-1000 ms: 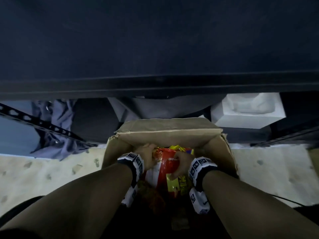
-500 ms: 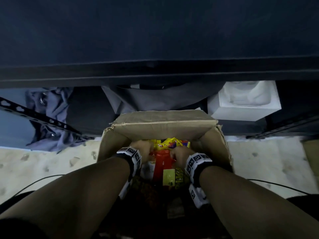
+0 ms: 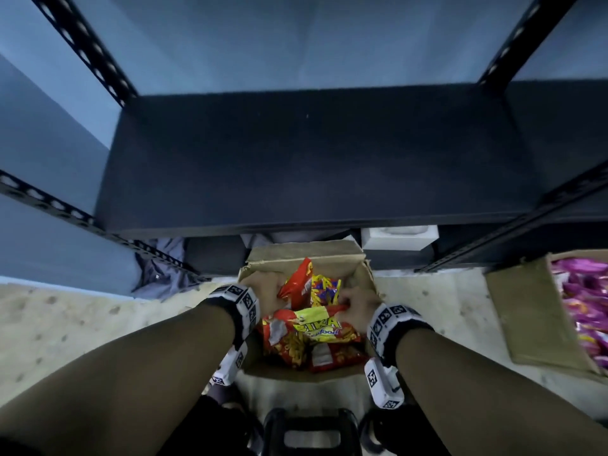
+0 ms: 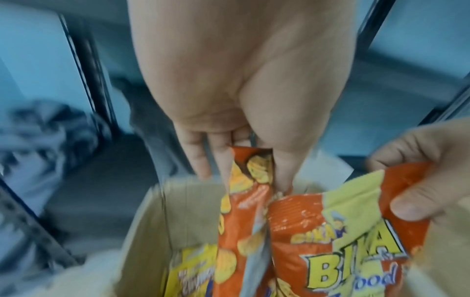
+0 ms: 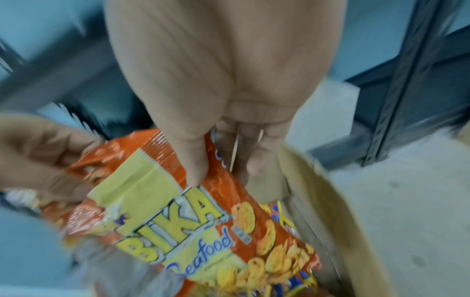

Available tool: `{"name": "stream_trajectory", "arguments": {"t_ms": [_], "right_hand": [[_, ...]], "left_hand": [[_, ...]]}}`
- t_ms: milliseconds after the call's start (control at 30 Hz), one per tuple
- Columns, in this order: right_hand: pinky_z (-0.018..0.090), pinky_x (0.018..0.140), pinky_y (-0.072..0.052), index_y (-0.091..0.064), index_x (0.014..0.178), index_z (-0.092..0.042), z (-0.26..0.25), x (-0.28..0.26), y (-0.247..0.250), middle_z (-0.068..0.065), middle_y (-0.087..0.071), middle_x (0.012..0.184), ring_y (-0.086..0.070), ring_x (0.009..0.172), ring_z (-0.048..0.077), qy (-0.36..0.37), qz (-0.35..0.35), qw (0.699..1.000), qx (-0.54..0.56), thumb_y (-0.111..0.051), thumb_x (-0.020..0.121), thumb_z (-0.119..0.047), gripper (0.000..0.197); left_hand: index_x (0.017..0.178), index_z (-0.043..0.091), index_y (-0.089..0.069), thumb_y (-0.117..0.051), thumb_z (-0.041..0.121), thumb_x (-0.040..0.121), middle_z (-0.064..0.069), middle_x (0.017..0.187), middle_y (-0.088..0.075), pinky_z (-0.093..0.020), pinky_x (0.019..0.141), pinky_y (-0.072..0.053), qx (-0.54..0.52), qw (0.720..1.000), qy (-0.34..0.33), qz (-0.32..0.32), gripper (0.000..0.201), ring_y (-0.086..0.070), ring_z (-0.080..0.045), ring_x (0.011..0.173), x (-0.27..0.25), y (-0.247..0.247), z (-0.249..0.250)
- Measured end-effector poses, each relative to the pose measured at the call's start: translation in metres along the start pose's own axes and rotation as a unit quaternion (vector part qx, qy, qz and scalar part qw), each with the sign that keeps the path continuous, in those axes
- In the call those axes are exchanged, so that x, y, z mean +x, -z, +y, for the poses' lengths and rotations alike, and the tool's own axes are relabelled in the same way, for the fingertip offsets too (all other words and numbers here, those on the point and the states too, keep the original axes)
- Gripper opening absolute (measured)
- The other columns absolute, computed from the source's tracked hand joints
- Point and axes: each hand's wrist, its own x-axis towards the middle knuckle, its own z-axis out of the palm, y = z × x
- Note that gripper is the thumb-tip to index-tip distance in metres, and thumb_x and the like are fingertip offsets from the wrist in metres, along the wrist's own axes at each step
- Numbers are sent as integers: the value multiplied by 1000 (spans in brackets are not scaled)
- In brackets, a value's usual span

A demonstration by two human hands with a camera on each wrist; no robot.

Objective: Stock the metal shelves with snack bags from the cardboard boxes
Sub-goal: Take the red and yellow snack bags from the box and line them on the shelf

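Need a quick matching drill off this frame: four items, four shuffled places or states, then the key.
1. left hand
2. right hand
3. pink bags
4. dark shelf

A. bare, above the open box
B. pinches the Bika Seafood bag
C. in the box at far right
D. holds an upright red bag

Pairs: 1-D, 2-B, 3-C, 4-A

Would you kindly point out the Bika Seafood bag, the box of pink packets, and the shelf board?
Bika Seafood bag [image 3: 317, 325]: head view, yellow logo panel.
box of pink packets [image 3: 533, 311]: head view, cardboard flap.
shelf board [image 3: 306, 159]: head view, dark top surface.
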Motion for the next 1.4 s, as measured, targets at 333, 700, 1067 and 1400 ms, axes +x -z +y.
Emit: {"name": "stream_trajectory", "arguments": {"t_ms": [333,700,1067,1400], "right_hand": [[42,82,-62,-70,82,-24,-87,-143,154,1,-76,90,-72,82,19,3,4,999,46,-89,75,-20,20],[28,63,-57,-65,82,-23,-184,-267,310,-4,-74,81,-72,78,16,61,10,998,-32,-83,83,-20,18],[43,83,-61,-68,92,-11,-251,-377,412,2,-78,90,-77,83,21,199,139,970,-22,-81,85,-20,17],[65,86,-56,-69,97,-10,-295,-424,483,18,-76,97,-70,93,48,317,333,883,91,-84,76,-39,39]], "left_hand": [[83,29,-53,-75,22,83,14,75,-58,-15,55,-34,-9,998,-58,26,23,-58,-4,69,-135,180,84],[95,29,-66,-80,24,84,5,85,-75,-35,72,-59,49,987,-154,-7,19,-73,-11,76,-220,344,166],[98,35,-67,-77,31,90,12,91,-73,-37,78,-57,37,956,-271,105,13,-70,-4,82,-297,447,231],[96,27,-68,-77,23,90,5,95,-73,-45,86,-57,-46,899,-317,299,12,-70,-15,89,-333,540,254]]}}
